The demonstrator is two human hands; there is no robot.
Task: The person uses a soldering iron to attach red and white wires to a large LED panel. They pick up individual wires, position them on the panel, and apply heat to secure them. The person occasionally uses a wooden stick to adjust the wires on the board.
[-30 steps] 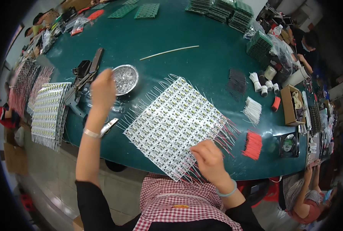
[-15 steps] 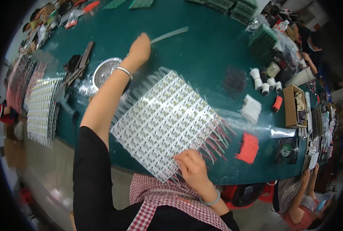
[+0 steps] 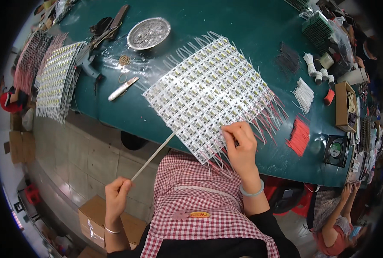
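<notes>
Inspecting one white circuit-board panel [image 3: 204,94], lying diamond-wise on the green worktop [image 3: 243,21]; carrying pale looped leads along the far left edge and red and white leads along the right edge. Holding a thin pale stick [image 3: 153,155] in the left hand [image 3: 117,195], to the near left of the panel; clamping the grip on the stick's near end with fingers curled around. Reaching the panel's near left edge with the stick's other end; being unable to tell contact from overlap there. Placing the right hand [image 3: 241,146] at the panel's near right part, bending fingertips down toward the surface; being unable to tell a closed grip from a slightly parted one. Noting a metal bowl [image 3: 131,38] beyond the panel to the left, with a white-handled knife [image 3: 122,89] just left of the panel. Recording a glue gun [image 3: 87,69] and a stack of similar panels [image 3: 58,75] farther left. Listing black wires [image 3: 288,59], white wires [image 3: 304,95] and red wires [image 3: 299,135], all lying in bundles right of the panel.
</notes>
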